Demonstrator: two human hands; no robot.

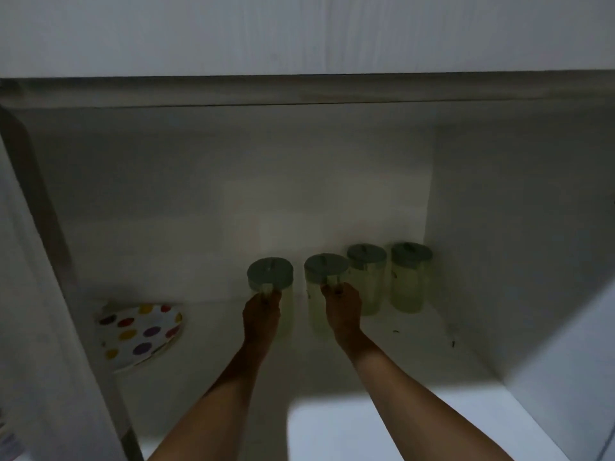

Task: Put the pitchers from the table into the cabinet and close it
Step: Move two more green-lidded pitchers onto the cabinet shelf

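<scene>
— Position of the pitchers?

— Four stand upright in a row on the cabinet floor (416, 331), toward 1 o'clock. The two right ones, third pitcher (366, 281) and fourth pitcher (410, 277), stand free.

— Hands?

— Left hand (261, 316) is wrapped around the handle of the first pitcher (270, 274); right hand (342, 309) likewise grips the second pitcher (326, 269).

— Anything else?

— A dotted plate (141, 331) leans at 9 o'clock.

left hand (261, 314) grips pitcher (270, 281) | right hand (342, 307) grips second pitcher (325, 277) | two more pitchers (366, 277) (411, 276) upright at right | cabinet shelf (416, 344) | polka-dot plate (139, 331) at left
</scene>
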